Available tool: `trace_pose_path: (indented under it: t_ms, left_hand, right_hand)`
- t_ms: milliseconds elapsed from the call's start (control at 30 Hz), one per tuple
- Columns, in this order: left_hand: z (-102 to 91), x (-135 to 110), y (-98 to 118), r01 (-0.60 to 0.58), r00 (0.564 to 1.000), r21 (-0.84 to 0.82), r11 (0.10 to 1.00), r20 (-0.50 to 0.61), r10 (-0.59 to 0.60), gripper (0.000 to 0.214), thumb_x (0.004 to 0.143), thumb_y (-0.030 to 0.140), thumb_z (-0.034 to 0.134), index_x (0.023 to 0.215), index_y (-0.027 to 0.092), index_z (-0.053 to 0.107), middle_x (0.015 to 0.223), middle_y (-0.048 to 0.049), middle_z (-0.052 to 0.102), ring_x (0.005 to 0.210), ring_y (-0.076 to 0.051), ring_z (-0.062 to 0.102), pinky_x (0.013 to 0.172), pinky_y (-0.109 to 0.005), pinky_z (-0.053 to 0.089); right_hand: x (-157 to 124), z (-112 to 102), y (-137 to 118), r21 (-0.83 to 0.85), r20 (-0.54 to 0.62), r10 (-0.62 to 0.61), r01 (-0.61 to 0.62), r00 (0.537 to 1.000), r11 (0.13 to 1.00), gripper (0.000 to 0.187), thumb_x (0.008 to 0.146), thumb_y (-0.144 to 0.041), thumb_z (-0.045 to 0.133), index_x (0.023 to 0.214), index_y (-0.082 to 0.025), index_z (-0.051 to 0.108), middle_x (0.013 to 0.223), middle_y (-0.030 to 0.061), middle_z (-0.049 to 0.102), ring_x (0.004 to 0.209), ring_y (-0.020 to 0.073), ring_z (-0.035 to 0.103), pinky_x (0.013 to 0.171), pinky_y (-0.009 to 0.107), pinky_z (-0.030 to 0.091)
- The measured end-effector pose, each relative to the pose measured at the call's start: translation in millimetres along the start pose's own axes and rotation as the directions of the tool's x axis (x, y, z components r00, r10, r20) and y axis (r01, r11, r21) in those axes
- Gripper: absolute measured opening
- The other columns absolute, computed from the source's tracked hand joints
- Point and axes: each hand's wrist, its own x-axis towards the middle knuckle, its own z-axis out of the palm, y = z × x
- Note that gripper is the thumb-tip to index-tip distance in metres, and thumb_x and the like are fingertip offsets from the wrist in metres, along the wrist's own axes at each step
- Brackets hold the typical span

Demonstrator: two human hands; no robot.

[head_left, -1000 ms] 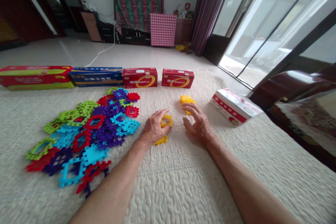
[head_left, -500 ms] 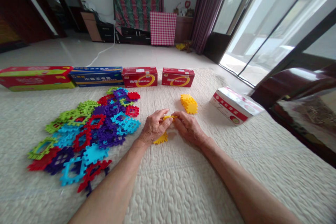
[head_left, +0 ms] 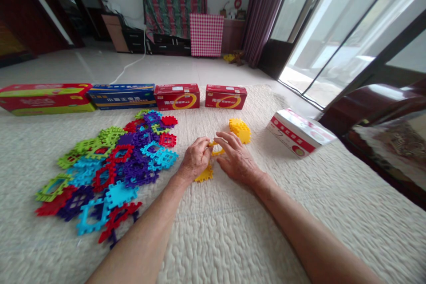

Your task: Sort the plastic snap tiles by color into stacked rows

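My left hand (head_left: 195, 162) is curled, pinching a yellow interlocking plastic piece (head_left: 215, 148) between thumb and fingers. My right hand (head_left: 234, 159) meets it from the right, its fingers laid over the same yellow piece. A second yellow piece (head_left: 204, 175) lies flat on the cream quilt under my left hand. A small block of joined yellow pieces (head_left: 240, 130) sits just beyond my right fingertips. A pile of several red, blue, green and purple pieces (head_left: 113, 168) spreads to the left of my left hand.
Along the far edge of the quilt (head_left: 233, 239) stand a red-green box (head_left: 45, 97), a blue box (head_left: 122, 96) and two red boxes (head_left: 177, 96) (head_left: 226, 96). A white-red box (head_left: 297, 133) lies at the right. A dark wooden frame and glass doors are further right.
My right hand left the yellow block and came in to my left hand; both now meet on one yellow piece. The right fingers have since lifted and spread over it.
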Motion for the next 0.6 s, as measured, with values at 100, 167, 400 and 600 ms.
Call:
trace_pose_path:
  t_ms: [100,167,400,600]
  left_hand:
    - [3.6,-0.6,-2.3,0.003,1.000,0.023,1.000,-0.008,-0.002,0.028,0.091,0.016,0.043,0.107,0.017,0.065,0.114,-0.0094,0.067,0.109,-0.019,0.063,0.100,-0.036,0.051]
    - [6.2,-1.2,-3.8,-0.004,1.000,0.043,0.999,-0.017,0.005,0.030,0.091,0.016,0.042,0.111,0.017,0.064,0.117,-0.0097,0.066,0.112,-0.019,0.062,0.102,-0.036,0.050]
    - [8.9,-2.0,-3.8,-0.005,0.999,0.096,0.995,-0.044,0.009,0.028,0.089,0.014,0.043,0.109,0.014,0.064,0.118,-0.0122,0.064,0.113,-0.020,0.061,0.103,-0.036,0.049]
    - [9.0,-2.2,-4.9,0.000,0.999,0.099,0.995,-0.049,0.005,0.024,0.090,0.017,0.044,0.105,0.015,0.063,0.118,-0.0119,0.064,0.112,-0.021,0.061,0.103,-0.038,0.050]
  right_hand:
    - [1.6,3.9,1.3,-0.017,0.008,0.035,-0.035,0.999,0.999,0.059,0.080,-0.014,0.058,0.137,-0.023,0.044,0.140,0.0125,0.046,0.132,0.0295,0.040,0.110,0.055,0.039]
    - [2.5,6.6,2.5,-0.007,0.018,0.057,-0.057,0.998,0.998,0.059,0.082,-0.018,0.060,0.138,-0.023,0.043,0.137,0.0135,0.048,0.129,0.0291,0.043,0.107,0.055,0.042]
    - [6.5,7.9,5.0,0.009,0.065,0.067,-0.068,0.996,0.998,0.053,0.087,-0.025,0.060,0.137,-0.020,0.044,0.136,0.0156,0.052,0.125,0.0282,0.050,0.103,0.050,0.047]
    - [6.3,7.5,7.1,0.047,0.035,0.043,-0.044,0.998,0.998,0.056,0.085,-0.031,0.064,0.137,-0.023,0.043,0.140,0.0148,0.049,0.128,0.0280,0.049,0.102,0.051,0.047]
